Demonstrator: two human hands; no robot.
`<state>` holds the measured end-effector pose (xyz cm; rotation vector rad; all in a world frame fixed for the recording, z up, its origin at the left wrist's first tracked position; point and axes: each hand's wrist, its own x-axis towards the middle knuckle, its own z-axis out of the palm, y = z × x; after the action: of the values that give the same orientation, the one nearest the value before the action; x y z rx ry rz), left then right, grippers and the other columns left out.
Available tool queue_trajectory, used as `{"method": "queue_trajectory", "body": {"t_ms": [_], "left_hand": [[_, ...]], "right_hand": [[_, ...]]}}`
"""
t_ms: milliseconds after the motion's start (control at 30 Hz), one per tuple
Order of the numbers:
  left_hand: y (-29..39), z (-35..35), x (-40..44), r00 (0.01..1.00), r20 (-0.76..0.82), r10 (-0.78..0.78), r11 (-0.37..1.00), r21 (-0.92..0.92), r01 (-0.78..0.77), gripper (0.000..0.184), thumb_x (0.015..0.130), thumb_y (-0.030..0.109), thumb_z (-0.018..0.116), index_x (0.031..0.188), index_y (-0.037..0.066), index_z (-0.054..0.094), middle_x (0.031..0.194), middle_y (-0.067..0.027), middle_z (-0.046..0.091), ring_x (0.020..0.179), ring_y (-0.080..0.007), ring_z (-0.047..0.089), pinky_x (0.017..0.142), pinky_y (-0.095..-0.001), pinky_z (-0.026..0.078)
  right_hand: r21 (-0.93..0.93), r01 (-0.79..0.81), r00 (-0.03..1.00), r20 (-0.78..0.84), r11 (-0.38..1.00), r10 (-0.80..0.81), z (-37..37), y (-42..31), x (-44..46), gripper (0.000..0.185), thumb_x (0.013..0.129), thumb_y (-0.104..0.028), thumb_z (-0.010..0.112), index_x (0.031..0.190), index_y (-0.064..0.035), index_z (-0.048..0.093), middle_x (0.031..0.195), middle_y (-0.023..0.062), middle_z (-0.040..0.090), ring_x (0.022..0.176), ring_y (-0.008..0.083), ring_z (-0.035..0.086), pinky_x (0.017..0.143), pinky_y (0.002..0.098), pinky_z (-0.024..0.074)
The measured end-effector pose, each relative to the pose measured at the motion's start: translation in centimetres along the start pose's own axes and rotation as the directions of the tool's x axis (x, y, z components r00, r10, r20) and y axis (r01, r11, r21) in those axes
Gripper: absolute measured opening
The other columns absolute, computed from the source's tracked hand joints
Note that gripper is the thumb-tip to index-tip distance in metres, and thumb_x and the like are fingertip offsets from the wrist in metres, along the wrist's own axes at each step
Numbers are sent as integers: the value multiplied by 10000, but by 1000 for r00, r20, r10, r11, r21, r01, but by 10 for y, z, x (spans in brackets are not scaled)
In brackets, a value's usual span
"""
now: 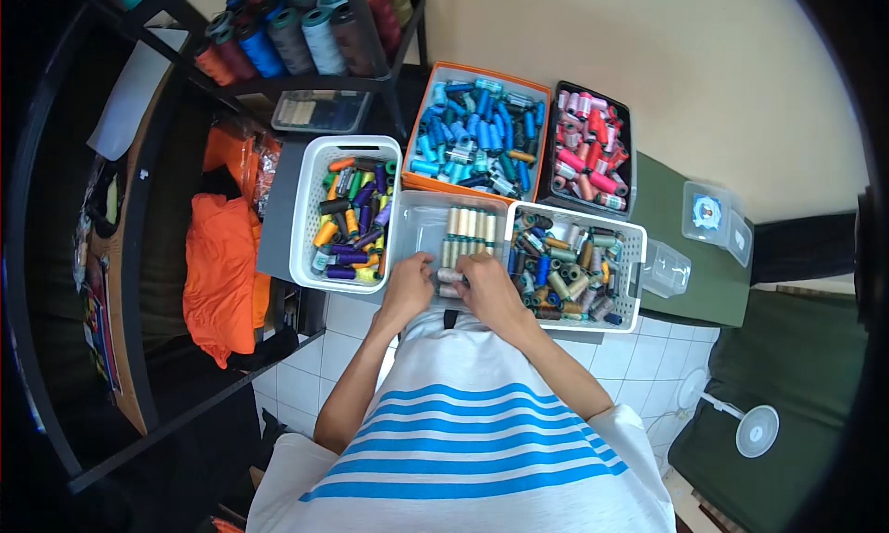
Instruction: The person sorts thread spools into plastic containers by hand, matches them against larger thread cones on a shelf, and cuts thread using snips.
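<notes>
A clear plastic box [419, 220] holds cream thread spools [472, 225] lined up in rows on its right side. My left hand [409, 283] is over the box's near left part, its fingers bent; what they hold, if anything, is hidden. My right hand [489, 288] reaches into the near right part, with its fingers bent at a pale spool [450, 275]. Another pale spool lies just nearer to me. To the left is a white basket [304, 213] of purple, orange and green spools; to the right, a white basket [639, 246] of mixed, mostly grey and brown spools.
Behind stand an orange box [433, 79] of blue spools and a black box [633, 153] of pink and red ones. A rack [278, 85] with large cones is at upper left, orange cloth [220, 274] below it. Clear containers [667, 269] and a white fan [757, 429] are at right.
</notes>
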<state>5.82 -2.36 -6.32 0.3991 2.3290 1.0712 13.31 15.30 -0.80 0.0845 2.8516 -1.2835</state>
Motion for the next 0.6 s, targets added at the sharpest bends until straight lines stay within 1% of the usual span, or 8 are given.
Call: {"method": "queue_trajectory", "body": {"t_ms": [67,133,200,300,400,500,567,600], "left_hand": [[1,0,1,999,39,-14,1000,25,13,365,869,-112,516,1200,-73,666,940,-190,730,850,-268,744,767,-356,597],[-1,4,3,1000,24,-8,1000,19,8,343,874,-101,539,1191,-74,669,922,-182,732,831,-263,742,759,-360,593],[-2,8,3,1000,13,-3,1000,15,3,322,879,-90,562,1182,-76,671,903,-174,734,813,-258,740,750,-364,590],[-2,9,4,1000,-8,20,998,66,-19,294,885,-76,611,1172,-73,675,873,-156,734,778,-250,733,725,-367,580],[-3,11,4,1000,-19,24,999,26,-24,283,885,-65,649,1166,-69,679,878,-153,738,773,-249,731,708,-364,573],[3,9,4,1000,2,27,1000,-6,-27,289,888,-58,660,1176,-67,677,876,-153,741,764,-246,731,711,-363,577],[13,5,2,999,1,-49,997,-56,49,287,868,23,732,1142,-53,690,856,-189,751,788,-318,747,720,-413,580],[11,6,3,998,14,-60,997,-37,61,333,883,80,771,1175,-50,678,859,-180,753,767,-294,746,707,-401,578]], "right_hand": [[-23,5,999,32,1000,-4,8,3,1,147,764,56,697,906,60,657,881,262,678,907,449,669,827,509,549],[-58,5,998,58,998,-1,11,8,2,151,763,66,687,911,69,655,879,276,675,914,444,678,829,502,560],[-150,-9,985,170,989,34,16,9,2,178,751,81,683,927,69,660,902,281,679,924,439,698,815,483,587],[-234,31,990,143,972,3,19,8,1,227,738,90,688,962,74,657,938,277,687,910,437,715,797,467,607],[-249,-12,990,132,969,46,13,1,0,254,742,89,689,993,77,649,964,268,692,901,432,719,781,467,611],[-190,-41,989,133,981,67,8,-5,-3,241,765,117,634,1003,85,632,940,293,661,869,466,700,776,496,586],[-187,-10,993,117,982,32,-9,-12,-12,231,802,89,651,1032,65,655,953,268,678,856,452,702,757,472,591],[-63,-23,1000,17,998,24,-30,-24,-17,214,832,58,674,1045,53,670,943,250,692,810,406,712,726,447,593]]}}
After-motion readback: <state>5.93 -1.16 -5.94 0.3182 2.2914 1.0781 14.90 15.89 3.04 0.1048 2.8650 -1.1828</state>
